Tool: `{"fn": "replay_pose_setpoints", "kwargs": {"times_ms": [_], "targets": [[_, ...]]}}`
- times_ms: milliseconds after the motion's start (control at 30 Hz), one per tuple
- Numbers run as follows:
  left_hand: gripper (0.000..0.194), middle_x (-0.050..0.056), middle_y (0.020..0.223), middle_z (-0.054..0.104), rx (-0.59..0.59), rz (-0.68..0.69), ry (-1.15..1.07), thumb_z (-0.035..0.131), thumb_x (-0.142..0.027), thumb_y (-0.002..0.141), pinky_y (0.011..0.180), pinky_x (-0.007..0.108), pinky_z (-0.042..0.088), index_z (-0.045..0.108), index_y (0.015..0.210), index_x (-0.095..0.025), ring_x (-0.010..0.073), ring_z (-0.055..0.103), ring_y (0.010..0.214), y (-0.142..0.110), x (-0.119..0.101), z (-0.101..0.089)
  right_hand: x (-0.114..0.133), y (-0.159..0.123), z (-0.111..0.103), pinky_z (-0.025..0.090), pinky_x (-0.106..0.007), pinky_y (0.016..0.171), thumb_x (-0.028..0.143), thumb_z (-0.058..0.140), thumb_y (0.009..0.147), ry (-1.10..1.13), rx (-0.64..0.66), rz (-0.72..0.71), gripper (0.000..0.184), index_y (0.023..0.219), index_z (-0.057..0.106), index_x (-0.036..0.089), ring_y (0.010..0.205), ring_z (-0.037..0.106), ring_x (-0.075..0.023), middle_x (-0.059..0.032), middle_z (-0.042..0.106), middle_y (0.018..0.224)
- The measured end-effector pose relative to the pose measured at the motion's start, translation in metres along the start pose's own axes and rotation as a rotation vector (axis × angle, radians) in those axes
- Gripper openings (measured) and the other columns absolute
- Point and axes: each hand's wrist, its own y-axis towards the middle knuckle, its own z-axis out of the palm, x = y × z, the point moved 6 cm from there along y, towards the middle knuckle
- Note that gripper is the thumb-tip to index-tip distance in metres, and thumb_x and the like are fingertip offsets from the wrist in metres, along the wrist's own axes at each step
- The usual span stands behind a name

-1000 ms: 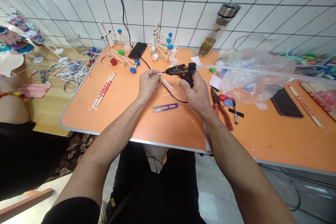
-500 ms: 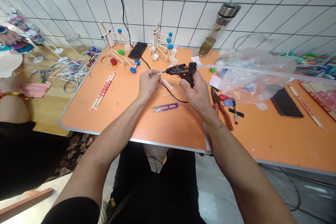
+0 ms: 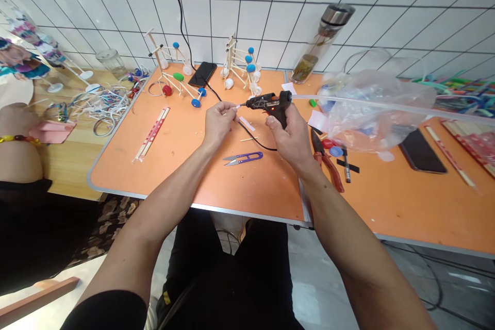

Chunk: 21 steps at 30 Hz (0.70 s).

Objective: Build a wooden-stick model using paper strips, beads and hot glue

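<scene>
- Where the orange table (image 3: 185, 185) meets the tiled wall, wooden-stick models with blue balls (image 3: 242, 64) stand beyond the hands.
- A clear plastic bag (image 3: 377, 113) lies to the right, with red-handled pliers (image 3: 328, 170) near it; purple-handled thread snips (image 3: 243, 158) lie just below the hands.
- A black power cord (image 3: 255, 139) runs along the table beneath the hands.
- Another person's forearm (image 3: 17, 139), wearing a beaded bracelet, rests beside the table at far left.
- Both forearms reach forward and inward, lifting the hands above the tabletop.
- The left hand (image 3: 220, 122) is closed, pinching a small white piece (image 3: 236, 107).
- The right hand (image 3: 290, 136) is wrapped around the grip of a black hot glue gun (image 3: 268, 103), whose nozzle points left, very near the white piece.
- A long translucent glue stick (image 3: 367, 102) extends rightward from the gun's rear, across the bag.
</scene>
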Motion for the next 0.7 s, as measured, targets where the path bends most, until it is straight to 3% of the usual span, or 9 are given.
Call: {"fn": "replay_pose_setpoints", "kwargs": {"times_ms": [400,700], "targets": [[0.024,-0.005,0.060,0.068,-0.005,-0.011,0.004,0.067,-0.003,0.105,0.044,0.020,0.040,0.072,0.087,-0.019,0.0086,0.050,0.046,-0.0021,-0.0025,0.0005,0.0023,-0.0002,-0.0049,0.066,-0.057,0.095,0.073,0.063,0.115,-0.038,-0.013,0.014,0.053,0.141,0.071,0.027,0.096,0.074,-0.0345,-0.0097,0.080,0.110],[0.027,-0.006,0.059,0.068,-0.003,-0.034,0.000,0.066,-0.003,0.106,0.042,0.020,0.037,0.071,0.086,-0.019,0.0080,0.046,0.043,-0.0025,-0.0036,0.0010,0.0042,0.0001,-0.0011,0.065,-0.055,0.090,0.076,0.065,0.113,-0.020,-0.018,-0.031,0.052,0.131,0.072,0.028,0.087,0.070,-0.0314,-0.0064,0.076,0.100]]}}
